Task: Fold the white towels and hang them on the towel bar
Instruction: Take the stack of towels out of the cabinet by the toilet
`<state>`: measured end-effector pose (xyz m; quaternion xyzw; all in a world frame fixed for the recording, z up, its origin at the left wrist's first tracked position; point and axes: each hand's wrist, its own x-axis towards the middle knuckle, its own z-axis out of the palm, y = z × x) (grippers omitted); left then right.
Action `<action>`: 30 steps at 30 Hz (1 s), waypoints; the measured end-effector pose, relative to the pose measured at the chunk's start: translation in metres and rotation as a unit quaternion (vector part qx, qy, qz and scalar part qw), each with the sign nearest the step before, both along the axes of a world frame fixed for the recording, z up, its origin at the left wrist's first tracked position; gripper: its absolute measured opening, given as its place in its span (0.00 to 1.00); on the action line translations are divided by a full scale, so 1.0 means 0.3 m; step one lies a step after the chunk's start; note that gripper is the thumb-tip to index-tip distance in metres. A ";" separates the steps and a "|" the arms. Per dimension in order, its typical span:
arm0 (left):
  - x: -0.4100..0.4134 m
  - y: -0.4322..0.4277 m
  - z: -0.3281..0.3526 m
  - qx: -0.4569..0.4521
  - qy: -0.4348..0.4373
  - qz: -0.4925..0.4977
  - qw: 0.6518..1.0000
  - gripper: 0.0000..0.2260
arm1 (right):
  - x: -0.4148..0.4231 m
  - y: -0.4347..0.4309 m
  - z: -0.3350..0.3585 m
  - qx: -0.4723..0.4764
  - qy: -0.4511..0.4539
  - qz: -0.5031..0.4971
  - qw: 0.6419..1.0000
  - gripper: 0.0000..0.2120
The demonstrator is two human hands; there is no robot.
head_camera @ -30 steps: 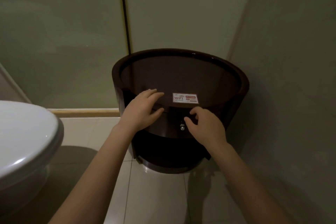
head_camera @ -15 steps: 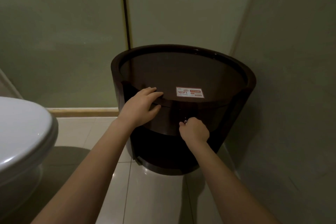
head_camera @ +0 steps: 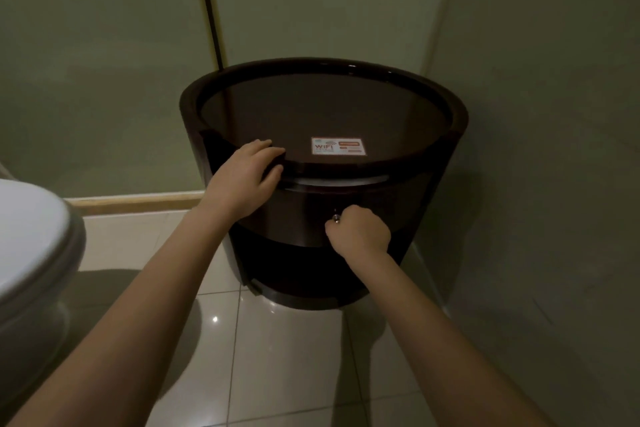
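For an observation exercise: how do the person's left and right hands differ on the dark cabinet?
The left hand clasps the rim of the cabinet, fingers above, thumb below; the right hand, curled tight, pinches the metal knob. The left hand sits higher than the right. Both touch the cabinet.

Dim greenish walls [head_camera: 104, 63], glossy tiled floor [head_camera: 277, 357], round dark cabinet [head_camera: 322, 108], toilet [head_camera: 31, 236]

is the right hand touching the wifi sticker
No, the right hand grips the small metal knob on the cabinet front, below the sticker.
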<state>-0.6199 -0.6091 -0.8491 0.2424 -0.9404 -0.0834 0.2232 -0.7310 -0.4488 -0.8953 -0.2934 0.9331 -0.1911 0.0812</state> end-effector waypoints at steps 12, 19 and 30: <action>0.011 0.005 0.029 0.019 -0.036 -0.011 0.999 0.19 | 0.175 0.250 0.038 0.035 0.002 0.085 0.996 0.14; 0.003 0.007 0.027 0.013 -0.049 -0.001 0.999 0.19 | 0.237 0.352 0.046 0.055 -0.008 0.115 0.992 0.16; 0.009 0.122 0.058 0.030 0.108 0.043 0.993 0.10 | 0.171 0.381 0.261 0.087 -0.114 0.150 0.978 0.18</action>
